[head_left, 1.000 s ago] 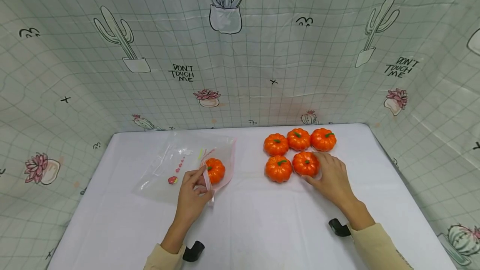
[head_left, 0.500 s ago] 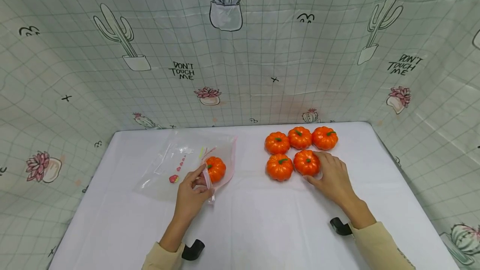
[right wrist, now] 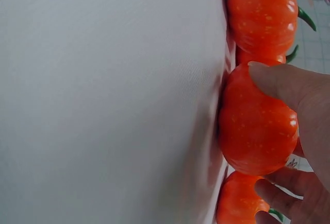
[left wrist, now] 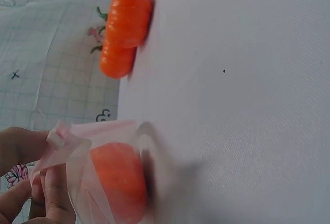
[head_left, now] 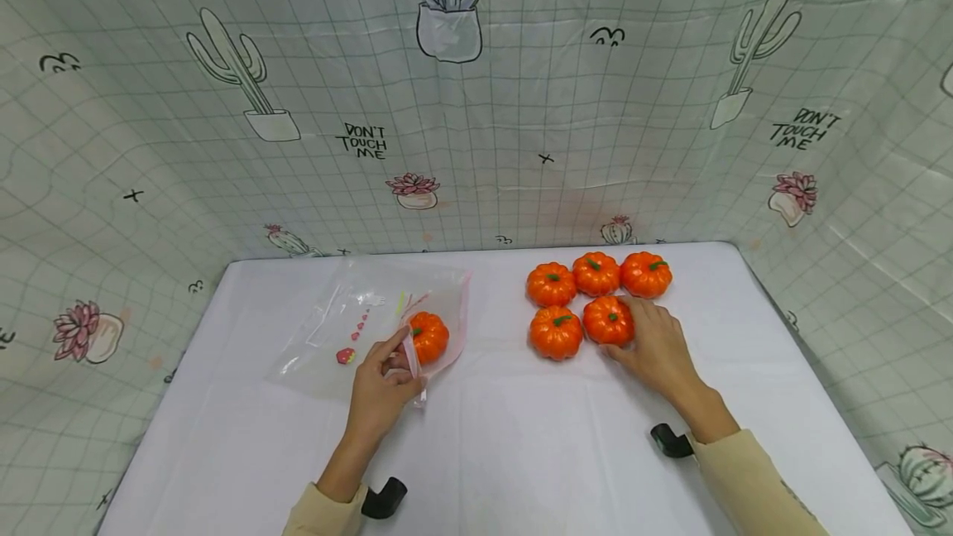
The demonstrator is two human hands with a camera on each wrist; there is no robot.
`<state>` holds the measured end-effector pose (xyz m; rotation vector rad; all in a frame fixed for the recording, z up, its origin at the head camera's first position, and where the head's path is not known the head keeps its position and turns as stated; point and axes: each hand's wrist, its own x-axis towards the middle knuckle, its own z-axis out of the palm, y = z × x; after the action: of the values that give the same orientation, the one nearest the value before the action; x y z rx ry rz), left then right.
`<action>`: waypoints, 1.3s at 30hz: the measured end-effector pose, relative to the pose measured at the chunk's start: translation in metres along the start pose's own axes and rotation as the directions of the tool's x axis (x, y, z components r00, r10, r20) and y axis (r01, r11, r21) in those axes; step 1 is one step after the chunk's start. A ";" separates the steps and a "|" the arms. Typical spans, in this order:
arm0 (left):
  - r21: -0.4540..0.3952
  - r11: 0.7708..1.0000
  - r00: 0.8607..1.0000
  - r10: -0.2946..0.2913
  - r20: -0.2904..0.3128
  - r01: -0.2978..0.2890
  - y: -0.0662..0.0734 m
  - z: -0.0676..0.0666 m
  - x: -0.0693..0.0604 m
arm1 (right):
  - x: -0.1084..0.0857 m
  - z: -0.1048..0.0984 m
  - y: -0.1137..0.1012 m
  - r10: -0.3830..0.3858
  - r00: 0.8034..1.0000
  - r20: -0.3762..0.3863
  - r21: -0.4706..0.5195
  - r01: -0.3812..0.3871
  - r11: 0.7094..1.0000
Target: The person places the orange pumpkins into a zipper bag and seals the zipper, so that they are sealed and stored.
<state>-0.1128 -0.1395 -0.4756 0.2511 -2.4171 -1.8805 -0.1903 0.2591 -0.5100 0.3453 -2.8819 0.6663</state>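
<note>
My left hand [head_left: 383,387] pinches the pink-edged mouth of a clear plastic zip bag [head_left: 316,354] that lies flat on the table's left half. Inside the bag, close to its mouth, sits a small orange toy pumpkin [head_left: 429,337]; the left wrist view shows this bagged pumpkin [left wrist: 121,183] through the film. On the right, my right hand [head_left: 658,350] grips another pumpkin [head_left: 608,320] from its right side. In the right wrist view the thumb lies on one side of this gripped pumpkin [right wrist: 258,126] and the fingers curl at the other, partly hidden.
Beside the gripped pumpkin sits a front-left pumpkin [head_left: 555,334]. Behind them is a row: a left pumpkin [head_left: 551,284], a middle pumpkin [head_left: 596,274] and a right pumpkin [head_left: 646,275]. The white-covered table [head_left: 491,453] meets a cactus-printed cloth [head_left: 491,106] at its back edge.
My right hand, with the gripped pumpkin, has shifted very slightly left and back. The left hand and the bag stay where they were.
</note>
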 end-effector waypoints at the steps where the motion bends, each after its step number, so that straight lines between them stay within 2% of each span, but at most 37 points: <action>1: 0.000 1.000 1.000 0.001 0.000 -0.001 0.000 0.000 0.000 | 0.000 0.000 0.000 0.006 1.000 0.001 0.009 -0.006 1.000; 10: 0.033 0.999 1.000 0.004 0.000 -0.004 0.000 0.002 -0.003 | -0.001 -0.004 -0.001 0.031 1.000 0.006 0.022 -0.031 0.999; 17: 0.053 0.999 1.000 0.011 -0.005 -0.010 -0.002 0.003 -0.002 | -0.006 -0.016 -0.009 -0.019 0.997 -0.078 0.035 0.022 0.999; 24: 0.050 0.998 0.999 0.035 -0.002 -0.035 -0.002 0.002 -0.002 | -0.009 -0.025 -0.034 -0.108 0.985 -0.138 0.076 0.119 0.990; 32: 0.020 0.999 0.999 0.032 0.000 -0.032 -0.001 0.003 -0.002 | -0.010 -0.024 -0.063 -0.192 0.972 -0.134 0.066 0.202 0.977; 39: 0.034 0.999 0.999 0.038 -0.004 -0.038 -0.001 0.003 -0.002 | -0.008 -0.024 -0.082 -0.217 0.968 -0.124 0.069 0.227 0.971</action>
<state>-0.1113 -0.1366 -0.4774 0.2100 -2.4347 -1.8233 -0.1585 0.1998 -0.4569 0.6098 -2.6589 0.7390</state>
